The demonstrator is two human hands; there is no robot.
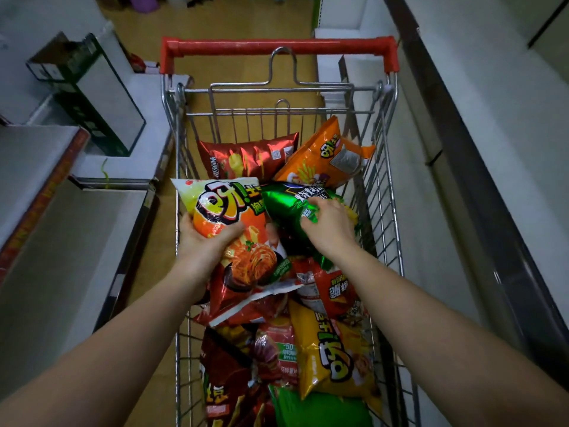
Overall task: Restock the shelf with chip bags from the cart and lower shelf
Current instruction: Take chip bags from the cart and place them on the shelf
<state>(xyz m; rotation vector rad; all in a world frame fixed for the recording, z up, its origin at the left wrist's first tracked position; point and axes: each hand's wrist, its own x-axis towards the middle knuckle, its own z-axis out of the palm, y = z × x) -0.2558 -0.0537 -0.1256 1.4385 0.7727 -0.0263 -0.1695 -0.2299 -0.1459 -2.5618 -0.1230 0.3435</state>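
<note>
Tan shop flooring point(246, 20) runs between pale shelving point(61, 241) at left and a grey shelf unit point(462, 149) at right. Between them stands a wire shopping cart point(385, 186) with a red handle point(277, 46), loaded with chip bags. Left hand point(200, 238) grips the edge of a yellow-orange chip bag point(221, 204), thumb curled over its face. Right hand point(329, 223) clutches a green foil chip bag point(286, 204), fingers bent into it. Red point(246, 155), orange point(326, 155) and yellow point(332, 352) bags lie around them.
</note>
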